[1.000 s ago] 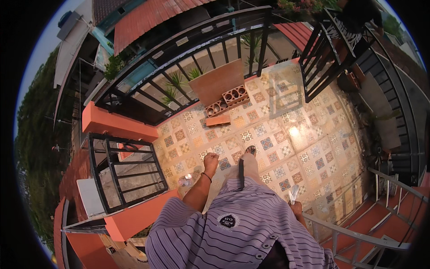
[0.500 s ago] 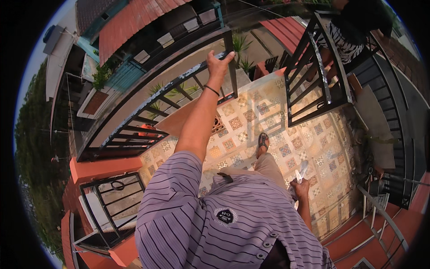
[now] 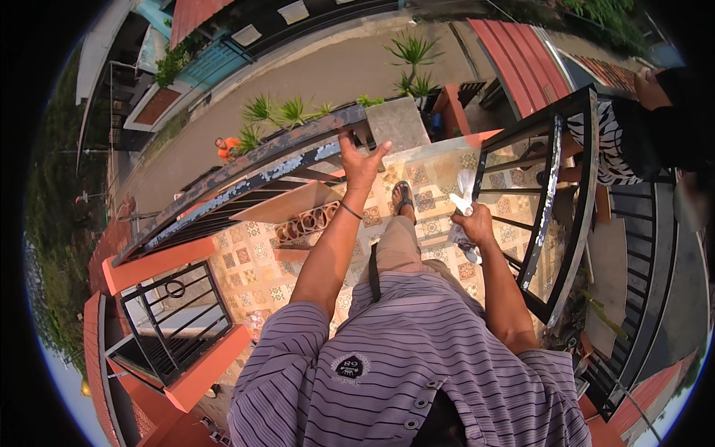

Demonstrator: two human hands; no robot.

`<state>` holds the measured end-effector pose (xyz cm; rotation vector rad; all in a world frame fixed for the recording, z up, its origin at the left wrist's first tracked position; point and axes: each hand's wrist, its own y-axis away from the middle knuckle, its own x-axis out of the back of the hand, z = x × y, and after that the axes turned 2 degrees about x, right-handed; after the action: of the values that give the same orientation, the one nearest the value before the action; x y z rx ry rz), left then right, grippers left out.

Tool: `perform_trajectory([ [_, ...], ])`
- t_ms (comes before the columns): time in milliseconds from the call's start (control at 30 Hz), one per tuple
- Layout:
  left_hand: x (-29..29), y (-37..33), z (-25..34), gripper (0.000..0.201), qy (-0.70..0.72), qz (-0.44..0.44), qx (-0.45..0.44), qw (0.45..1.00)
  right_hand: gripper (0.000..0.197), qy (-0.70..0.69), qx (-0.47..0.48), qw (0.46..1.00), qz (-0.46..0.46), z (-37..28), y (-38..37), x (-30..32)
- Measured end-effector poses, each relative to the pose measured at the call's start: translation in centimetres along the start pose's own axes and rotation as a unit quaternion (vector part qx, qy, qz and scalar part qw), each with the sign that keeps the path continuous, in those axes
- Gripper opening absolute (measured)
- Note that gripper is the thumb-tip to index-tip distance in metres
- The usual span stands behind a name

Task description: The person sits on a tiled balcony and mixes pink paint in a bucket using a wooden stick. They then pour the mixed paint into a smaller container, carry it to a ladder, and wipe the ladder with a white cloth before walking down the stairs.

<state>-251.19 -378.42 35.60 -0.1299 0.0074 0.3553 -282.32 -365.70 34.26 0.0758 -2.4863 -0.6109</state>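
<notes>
My left hand (image 3: pixel 360 165) reaches forward to the end of a black metal railing (image 3: pixel 249 186) with flaking paint. Its fingertips meet the top rail, and the thumb sticks out to the right, apart from the fingers. In my closed right hand (image 3: pixel 474 223) is a crumpled white bundle (image 3: pixel 463 195), with a greyish part hanging below the fist; whether it is cloth or plastic I cannot tell. Just right of that hand stands a black metal gate panel (image 3: pixel 547 216) with worn white patches along its bar.
Patterned tiles (image 3: pixel 242 257) cover the floor under my sandalled foot (image 3: pixel 403 200). Behind the panel on the right is another person in zebra-print clothing (image 3: pixel 607 145). Beyond the railing lie spiky plants (image 3: pixel 412 52), a street, and a person in orange (image 3: pixel 226 147). A low barred frame (image 3: pixel 175 309) stands at left.
I have stepped forward, and the railing and panel appear closer. My right hand has come up and forward with the white bundle. The left hand's fingers remain at the railing's end.
</notes>
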Motion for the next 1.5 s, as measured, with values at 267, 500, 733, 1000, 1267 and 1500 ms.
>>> perform_trajectory([
  [267,-3.0,-2.7,-0.3,0.033,-0.102,0.101,0.06,0.988,0.018,-0.267,-0.064,0.962,-0.006,-4.2,-14.9,6.2],
  [500,-3.6,-1.8,-0.8,0.016,-0.065,0.129,0.086,0.986,0.013,-0.236,-0.044,0.97,-0.03,-7.9,-29.0,10.6],
  [733,-6.2,-2.4,-0.8,0.015,-0.095,0.259,0.021,0.961,0.012,-0.208,-0.029,0.967,-0.147,-9.3,-45.5,9.3],
  [1000,-8.2,-3.5,-2.3,0.035,-0.091,0.412,-0.029,0.906,0.013,-0.17,0.043,0.959,-0.22,-10.9,-63.5,-1.4],
  [1267,-8.5,-2.5,-3.9,0.041,-0.185,0.495,-0.106,0.842,0.026,-0.302,0.05,0.904,-0.297,-9.4,-84.8,-28.4],
  [1500,-7.4,-0.1,-3.3,0.032,-0.106,0.385,-0.164,0.902,0.025,-0.46,-0.041,0.869,-0.179,-14.0,-93.2,-47.8],
])
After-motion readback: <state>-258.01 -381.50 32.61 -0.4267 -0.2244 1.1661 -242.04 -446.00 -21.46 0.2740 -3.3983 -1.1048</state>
